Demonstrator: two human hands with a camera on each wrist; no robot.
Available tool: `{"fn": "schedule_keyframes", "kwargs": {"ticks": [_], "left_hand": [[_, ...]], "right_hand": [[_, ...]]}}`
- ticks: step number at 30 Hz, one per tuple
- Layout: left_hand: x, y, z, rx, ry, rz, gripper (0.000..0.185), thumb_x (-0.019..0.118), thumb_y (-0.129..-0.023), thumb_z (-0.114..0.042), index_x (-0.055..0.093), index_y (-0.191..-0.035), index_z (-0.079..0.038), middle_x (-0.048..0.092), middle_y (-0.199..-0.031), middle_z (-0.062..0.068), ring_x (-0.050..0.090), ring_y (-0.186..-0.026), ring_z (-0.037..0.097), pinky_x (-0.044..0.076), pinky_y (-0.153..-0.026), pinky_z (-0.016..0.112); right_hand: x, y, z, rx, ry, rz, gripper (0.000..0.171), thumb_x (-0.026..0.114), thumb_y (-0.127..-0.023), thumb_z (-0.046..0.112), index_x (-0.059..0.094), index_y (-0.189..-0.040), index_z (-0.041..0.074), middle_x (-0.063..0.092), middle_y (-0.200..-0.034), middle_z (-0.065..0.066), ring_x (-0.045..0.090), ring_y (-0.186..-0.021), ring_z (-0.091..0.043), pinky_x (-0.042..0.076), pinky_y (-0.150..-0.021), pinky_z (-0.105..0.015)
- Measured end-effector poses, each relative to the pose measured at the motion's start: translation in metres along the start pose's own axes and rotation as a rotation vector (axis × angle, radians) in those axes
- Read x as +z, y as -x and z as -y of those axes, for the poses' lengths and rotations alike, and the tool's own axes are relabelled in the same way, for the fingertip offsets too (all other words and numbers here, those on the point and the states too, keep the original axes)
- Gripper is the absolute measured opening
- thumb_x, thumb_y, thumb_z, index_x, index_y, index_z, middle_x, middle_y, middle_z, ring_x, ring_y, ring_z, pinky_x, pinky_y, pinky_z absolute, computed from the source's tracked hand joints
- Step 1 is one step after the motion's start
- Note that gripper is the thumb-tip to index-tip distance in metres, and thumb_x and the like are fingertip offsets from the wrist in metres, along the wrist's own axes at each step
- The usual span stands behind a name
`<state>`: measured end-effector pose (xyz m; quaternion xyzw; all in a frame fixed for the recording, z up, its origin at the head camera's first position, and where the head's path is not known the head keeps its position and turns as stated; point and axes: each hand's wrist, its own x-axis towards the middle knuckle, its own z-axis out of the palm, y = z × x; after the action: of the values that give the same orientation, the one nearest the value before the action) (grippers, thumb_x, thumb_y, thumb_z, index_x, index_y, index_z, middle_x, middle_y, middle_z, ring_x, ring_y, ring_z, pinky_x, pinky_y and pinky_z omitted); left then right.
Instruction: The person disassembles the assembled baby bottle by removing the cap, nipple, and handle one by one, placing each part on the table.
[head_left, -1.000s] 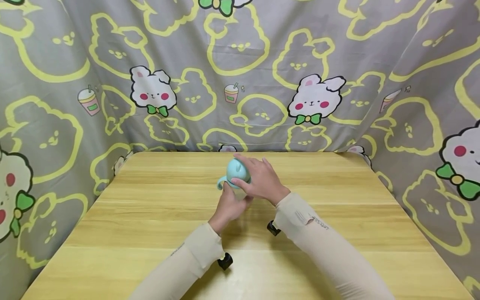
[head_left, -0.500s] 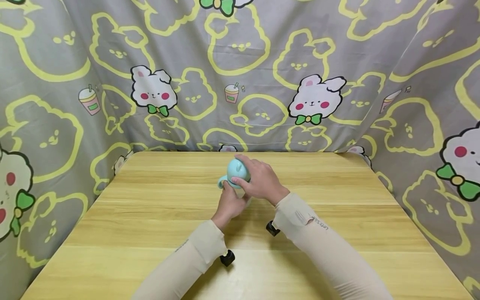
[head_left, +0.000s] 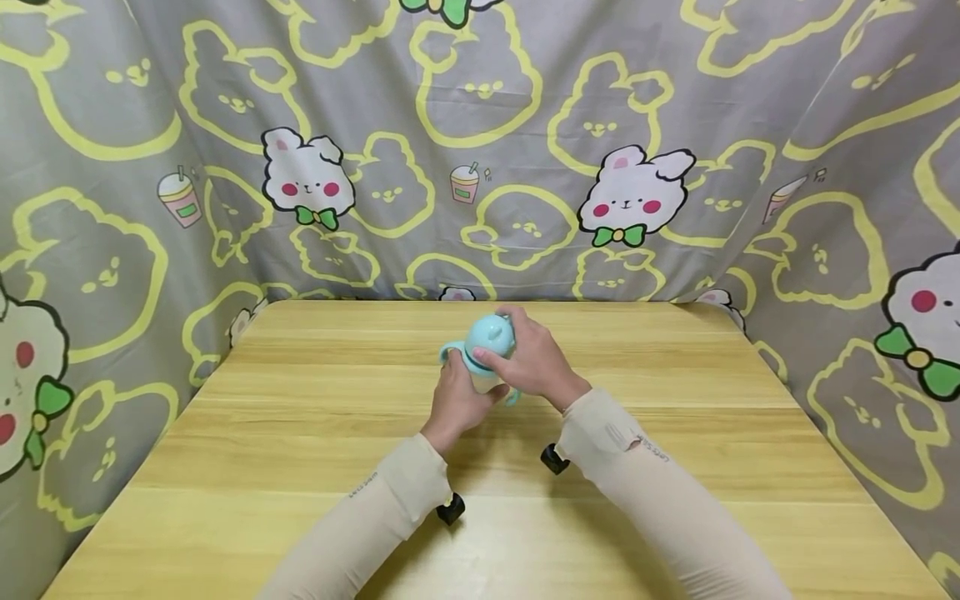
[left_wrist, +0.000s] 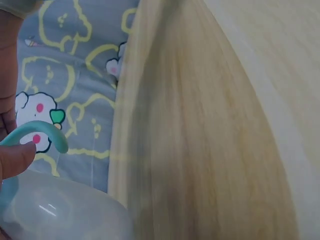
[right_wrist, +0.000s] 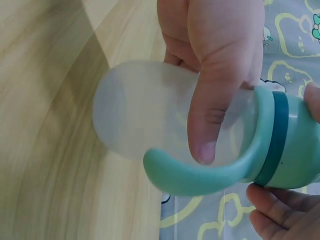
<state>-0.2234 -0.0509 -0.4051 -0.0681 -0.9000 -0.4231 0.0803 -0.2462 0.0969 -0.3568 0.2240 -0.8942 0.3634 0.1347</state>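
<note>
Both hands' grip on bottle [head_left: 486, 354] above wooden table [head_left: 300, 433]

Frosted plastic bottle [right_wrist: 145, 107]; smooth wood-grain table [head_left: 300, 467].

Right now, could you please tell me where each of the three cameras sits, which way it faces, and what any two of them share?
Head: worn high, facing forward and down at the wooden table; shows both sleeved forearms, the left hand and right hand gripping the frosted baby bottle with turquoise cap and handles.
Left wrist: low beside the bottle, facing along the table toward the rabbit-print cloth; fingers show.
Right wrist: close on the bottle; left hand and right fingertips show.
All views share the bottle.
</note>
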Motion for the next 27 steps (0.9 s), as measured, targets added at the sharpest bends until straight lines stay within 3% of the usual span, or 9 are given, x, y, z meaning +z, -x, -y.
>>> {"fn": "schedule_keyframes", "kwargs": {"ticks": [6,12,16,27], "left_hand": [[-0.003,-0.002,0.002,0.059,-0.139,-0.046,0.072,0.085,-0.072,-0.035,0.044,-0.121,-0.004,0.056,-0.101,0.009,0.057,-0.09,0.03,0.046,-0.075,0.047],[-0.007,-0.003,0.003,0.103,-0.277,-0.094,0.074,0.087,-0.066,-0.041,0.05,-0.119,-0.006,0.059,-0.097,0.008,0.058,-0.086,0.03,0.045,-0.072,0.047],[-0.008,-0.003,0.003,0.129,-0.36,-0.098,0.075,0.085,-0.067,-0.046,0.051,-0.12,-0.005,0.059,-0.095,0.007,0.059,-0.083,0.029,0.045,-0.071,0.046],[-0.013,-0.002,0.002,0.25,-0.486,-0.079,0.061,0.084,-0.067,-0.041,0.057,-0.112,-0.009,0.061,-0.089,0.005,0.057,-0.075,0.025,0.044,-0.066,0.042]], "right_hand": [[0.0,0.002,-0.006,0.044,-0.039,-0.023,0.064,0.067,-0.087,0.045,0.04,-0.128,0.006,0.061,-0.103,-0.017,0.062,-0.087,-0.027,0.051,-0.072,-0.041],[0.0,0.004,-0.011,0.089,-0.089,-0.021,0.06,0.065,-0.088,0.046,0.04,-0.129,0.011,0.061,-0.098,-0.014,0.061,-0.082,-0.024,0.05,-0.069,-0.039],[0.0,0.005,-0.014,0.102,-0.096,-0.005,0.056,0.062,-0.09,0.044,0.043,-0.135,0.016,0.062,-0.101,-0.011,0.061,-0.082,-0.022,0.05,-0.069,-0.038],[-0.002,0.013,-0.021,0.139,-0.129,0.033,0.044,0.058,-0.093,0.044,0.045,-0.12,0.011,0.06,-0.096,-0.013,0.058,-0.08,-0.025,0.048,-0.069,-0.037]]}}
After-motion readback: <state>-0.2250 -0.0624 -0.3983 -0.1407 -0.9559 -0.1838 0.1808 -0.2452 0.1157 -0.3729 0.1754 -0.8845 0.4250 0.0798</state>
